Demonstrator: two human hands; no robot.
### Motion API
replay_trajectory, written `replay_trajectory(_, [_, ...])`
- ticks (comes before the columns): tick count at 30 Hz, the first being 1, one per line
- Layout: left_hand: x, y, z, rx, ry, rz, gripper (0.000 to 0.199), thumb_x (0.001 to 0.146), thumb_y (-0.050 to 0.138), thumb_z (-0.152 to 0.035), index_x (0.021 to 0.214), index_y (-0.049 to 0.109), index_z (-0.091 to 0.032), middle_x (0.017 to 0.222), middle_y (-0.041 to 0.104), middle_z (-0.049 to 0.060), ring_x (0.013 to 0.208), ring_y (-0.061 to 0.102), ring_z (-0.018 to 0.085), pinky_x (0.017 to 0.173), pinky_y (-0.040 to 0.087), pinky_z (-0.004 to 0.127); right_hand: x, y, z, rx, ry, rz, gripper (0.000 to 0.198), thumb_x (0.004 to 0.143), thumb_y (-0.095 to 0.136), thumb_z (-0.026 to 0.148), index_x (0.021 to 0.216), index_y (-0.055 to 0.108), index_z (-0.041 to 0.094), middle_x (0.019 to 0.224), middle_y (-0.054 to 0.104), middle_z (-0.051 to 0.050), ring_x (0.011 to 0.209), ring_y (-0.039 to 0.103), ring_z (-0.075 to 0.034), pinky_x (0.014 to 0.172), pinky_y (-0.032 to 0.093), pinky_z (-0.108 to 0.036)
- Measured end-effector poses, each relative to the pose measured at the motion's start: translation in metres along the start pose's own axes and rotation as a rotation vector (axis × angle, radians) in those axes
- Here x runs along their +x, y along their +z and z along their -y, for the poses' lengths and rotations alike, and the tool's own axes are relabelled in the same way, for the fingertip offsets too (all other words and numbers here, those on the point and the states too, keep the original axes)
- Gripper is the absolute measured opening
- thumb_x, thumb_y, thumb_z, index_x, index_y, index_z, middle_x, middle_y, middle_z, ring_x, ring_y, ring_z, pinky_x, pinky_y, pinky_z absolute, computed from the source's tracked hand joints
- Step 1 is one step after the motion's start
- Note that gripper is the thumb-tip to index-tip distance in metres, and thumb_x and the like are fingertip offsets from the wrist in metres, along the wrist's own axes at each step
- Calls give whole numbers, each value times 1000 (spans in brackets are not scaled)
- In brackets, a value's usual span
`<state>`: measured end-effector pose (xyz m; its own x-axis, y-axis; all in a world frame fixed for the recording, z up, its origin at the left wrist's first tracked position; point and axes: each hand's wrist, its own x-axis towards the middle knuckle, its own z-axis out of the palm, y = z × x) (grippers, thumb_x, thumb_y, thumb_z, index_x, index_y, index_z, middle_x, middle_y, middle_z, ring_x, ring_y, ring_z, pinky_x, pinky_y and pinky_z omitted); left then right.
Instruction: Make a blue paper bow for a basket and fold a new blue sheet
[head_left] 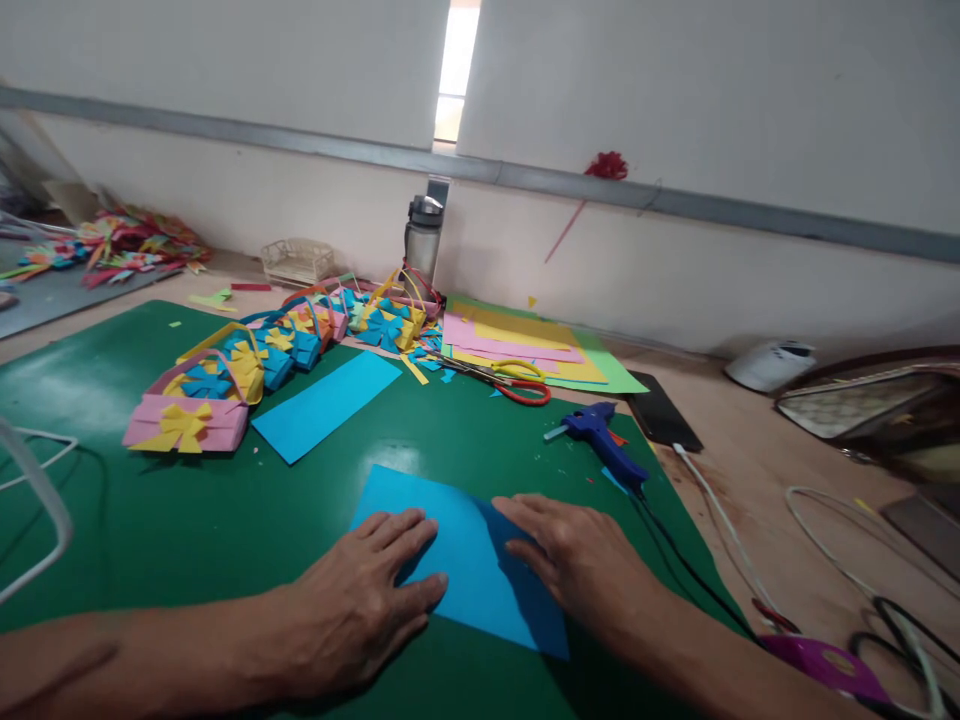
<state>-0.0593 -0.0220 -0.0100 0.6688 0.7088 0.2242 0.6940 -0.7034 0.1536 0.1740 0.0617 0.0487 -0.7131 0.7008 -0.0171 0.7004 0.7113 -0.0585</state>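
A sheet of blue paper [465,560] lies on the green mat in front of me, its right side shaded and slightly bent up. My left hand [364,600] rests on the left part of this sheet, fingers stretched out and thumb apart. At the right side, my right hand [585,550] is closed on the sheet, thumb and fingers bent about its edge. Beyond the hands lies a blue paper strip [328,405]. Small folded paper baskets with bows, such as a pink basket [217,425] at the front, stand in a row at the left.
A blue glue gun [607,445] lies to the right, its cord trailing forward. Scissors [517,380] rest by stacked coloured paper [517,340]. Behind stand a bottle [422,245] and a small woven basket [298,262]. A black phone [664,410] is plugged in at the mat's right edge.
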Motion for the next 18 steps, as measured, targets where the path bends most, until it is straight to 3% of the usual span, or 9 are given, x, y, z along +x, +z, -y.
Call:
replay_trajectory(5, [0, 0, 0, 9, 2, -32, 27, 93, 45, -29, 118, 52, -22, 131, 48, 18, 120, 46, 36, 86, 48, 53, -3, 0, 4, -70, 8, 2, 34, 82, 56, 18, 115, 62, 24, 110, 68, -10, 92, 67, -24, 71, 55, -32])
replay_trajectory(8, [-2, 3, -1, 19, -9, -35, 28, 93, 46, -29, 120, 51, -23, 134, 46, 18, 122, 45, 35, 88, 47, 53, -4, 0, 7, -57, 29, 13, 31, 81, 57, 17, 111, 64, 24, 112, 68, -10, 94, 67, -25, 73, 55, -32])
replay_trajectory(13, [-4, 7, -1, 31, -22, -22, 31, 92, 47, -30, 122, 50, -25, 135, 45, 17, 123, 43, 36, 88, 48, 54, -1, -5, 7, 4, 148, 93, 45, 82, 59, 18, 127, 53, 17, 112, 67, -13, 98, 65, -27, 77, 53, -34])
replay_trajectory(18, [-3, 7, -1, 44, -16, -38, 31, 91, 48, -27, 122, 51, -23, 134, 47, 19, 122, 45, 37, 86, 48, 55, 4, -10, 8, -15, 176, 150, 25, 85, 55, 22, 109, 62, 21, 103, 71, -8, 93, 66, -25, 72, 50, -30])
